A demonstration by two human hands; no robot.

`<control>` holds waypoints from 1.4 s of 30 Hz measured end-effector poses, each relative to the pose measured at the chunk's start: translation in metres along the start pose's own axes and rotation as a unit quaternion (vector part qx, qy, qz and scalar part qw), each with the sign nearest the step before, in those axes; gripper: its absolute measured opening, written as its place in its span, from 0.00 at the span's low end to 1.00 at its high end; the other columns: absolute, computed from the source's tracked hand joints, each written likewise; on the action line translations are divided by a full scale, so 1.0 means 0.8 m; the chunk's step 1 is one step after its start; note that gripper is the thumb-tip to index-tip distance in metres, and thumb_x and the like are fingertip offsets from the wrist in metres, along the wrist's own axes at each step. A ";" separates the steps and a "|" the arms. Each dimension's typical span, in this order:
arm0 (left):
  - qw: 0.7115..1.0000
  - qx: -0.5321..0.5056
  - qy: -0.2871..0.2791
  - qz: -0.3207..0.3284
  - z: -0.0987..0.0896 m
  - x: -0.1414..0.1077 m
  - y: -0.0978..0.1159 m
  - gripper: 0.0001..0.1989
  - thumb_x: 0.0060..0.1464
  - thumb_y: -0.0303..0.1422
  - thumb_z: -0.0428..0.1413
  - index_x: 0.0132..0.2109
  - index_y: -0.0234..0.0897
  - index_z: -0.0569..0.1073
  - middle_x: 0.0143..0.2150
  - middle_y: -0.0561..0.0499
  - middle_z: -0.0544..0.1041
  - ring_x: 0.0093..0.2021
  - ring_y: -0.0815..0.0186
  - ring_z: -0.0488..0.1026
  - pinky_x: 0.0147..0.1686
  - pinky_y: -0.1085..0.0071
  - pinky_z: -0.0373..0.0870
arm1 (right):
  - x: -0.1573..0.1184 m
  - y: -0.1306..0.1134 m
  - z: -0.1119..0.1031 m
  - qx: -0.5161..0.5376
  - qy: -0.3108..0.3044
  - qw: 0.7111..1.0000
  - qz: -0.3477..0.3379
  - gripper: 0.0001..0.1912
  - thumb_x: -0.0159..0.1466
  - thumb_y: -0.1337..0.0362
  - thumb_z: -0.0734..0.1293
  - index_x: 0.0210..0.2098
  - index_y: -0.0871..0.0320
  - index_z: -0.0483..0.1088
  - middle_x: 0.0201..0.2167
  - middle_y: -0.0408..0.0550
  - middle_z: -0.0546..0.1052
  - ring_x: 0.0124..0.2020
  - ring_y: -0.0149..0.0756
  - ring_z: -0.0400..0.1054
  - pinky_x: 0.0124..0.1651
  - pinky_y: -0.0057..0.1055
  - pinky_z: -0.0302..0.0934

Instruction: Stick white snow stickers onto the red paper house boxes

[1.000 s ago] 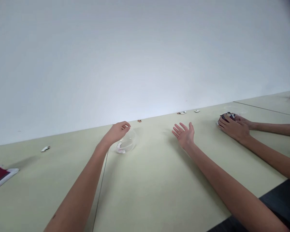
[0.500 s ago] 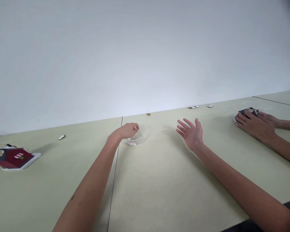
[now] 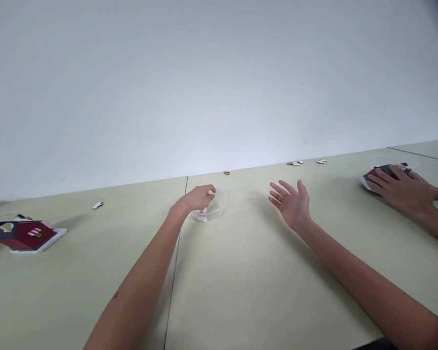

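Note:
My left hand point(image 3: 199, 198) hangs curled over the rim of a clear plastic bowl point(image 3: 217, 206), its fingertips close to the bowl. Small white and pink pieces point(image 3: 202, 215) lie inside the bowl, partly hidden by the hand. I cannot tell whether the fingers hold a small piece. My right hand point(image 3: 291, 204) is spread open, palm up, above the table, holding nothing. Another person's hands point(image 3: 401, 189) rest on a dark red and white flat object point(image 3: 375, 176) at the right.
A pale green table point(image 3: 95, 272) runs along a white wall point(image 3: 219, 82), with a seam crossing it. A red house picture on a white card point(image 3: 27, 236) lies at the left. Small cut-out pieces point(image 3: 295, 163) and a white scrap point(image 3: 98, 205) lie scattered.
The view has levelled and shifted, so the table contents sit further right. My left hand has moved further over the bowl. The other person's hands have moved slightly on their object.

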State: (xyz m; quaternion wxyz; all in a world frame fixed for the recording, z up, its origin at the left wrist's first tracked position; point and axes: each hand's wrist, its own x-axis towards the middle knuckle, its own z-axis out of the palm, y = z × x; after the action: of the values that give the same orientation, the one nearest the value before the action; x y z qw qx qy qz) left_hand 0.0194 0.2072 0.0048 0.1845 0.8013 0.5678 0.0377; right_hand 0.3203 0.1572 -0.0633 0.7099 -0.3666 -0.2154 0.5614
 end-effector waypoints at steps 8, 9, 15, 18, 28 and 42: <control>0.992 0.103 -0.059 -0.039 -0.001 -0.009 0.016 0.24 0.45 0.32 0.56 0.52 0.43 0.73 0.56 0.41 0.75 0.43 0.52 0.76 0.37 0.61 0.71 | 0.001 0.000 -0.001 0.002 0.007 1.000 0.001 0.25 0.68 0.43 0.55 0.45 0.54 0.72 0.51 0.54 0.79 0.34 0.39 0.75 0.38 0.39 0.74; 0.990 0.114 -0.066 -0.046 0.000 -0.010 0.019 0.25 0.44 0.30 0.56 0.53 0.43 0.73 0.56 0.40 0.75 0.43 0.51 0.76 0.38 0.61 0.71 | 0.001 0.000 -0.001 0.001 0.008 1.000 0.001 0.25 0.69 0.43 0.55 0.45 0.54 0.72 0.51 0.54 0.79 0.34 0.38 0.75 0.37 0.39 0.74; 0.982 0.149 -0.092 -0.073 0.001 -0.011 0.021 0.27 0.44 0.26 0.56 0.54 0.43 0.72 0.56 0.41 0.74 0.45 0.52 0.75 0.38 0.62 0.70 | 0.002 0.000 -0.002 -0.004 0.002 1.000 -0.003 0.25 0.68 0.42 0.55 0.45 0.54 0.72 0.50 0.54 0.79 0.33 0.38 0.75 0.36 0.37 0.74; 0.980 0.157 -0.096 -0.077 0.000 -0.012 0.020 0.26 0.46 0.25 0.55 0.54 0.43 0.71 0.56 0.41 0.74 0.44 0.53 0.75 0.38 0.63 0.70 | 0.002 -0.001 -0.002 -0.005 0.004 1.000 0.000 0.25 0.68 0.42 0.55 0.44 0.53 0.72 0.49 0.52 0.80 0.33 0.38 0.75 0.35 0.38 0.74; 0.973 0.195 -0.093 -0.079 -0.003 -0.019 0.030 0.22 0.48 0.23 0.54 0.52 0.38 0.72 0.53 0.36 0.75 0.44 0.51 0.76 0.38 0.62 0.69 | 0.006 0.000 -0.004 -0.008 0.006 1.000 -0.004 0.25 0.68 0.43 0.55 0.44 0.54 0.72 0.48 0.53 0.79 0.31 0.36 0.73 0.34 0.36 0.73; 0.970 0.208 -0.102 -0.072 -0.008 -0.029 0.041 0.16 0.45 0.22 0.54 0.44 0.35 0.73 0.45 0.37 0.78 0.42 0.48 0.76 0.38 0.60 0.68 | 0.003 -0.003 -0.002 -0.009 0.006 1.000 -0.007 0.24 0.68 0.43 0.55 0.44 0.54 0.72 0.45 0.52 0.79 0.28 0.35 0.72 0.32 0.35 0.72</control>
State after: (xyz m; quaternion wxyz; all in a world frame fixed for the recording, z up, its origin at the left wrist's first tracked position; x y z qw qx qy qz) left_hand 0.0389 0.1781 0.0251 0.0724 0.7789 0.5974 -0.1764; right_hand 0.3231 0.1586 -0.0627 0.7120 -0.3749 -0.2183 0.5522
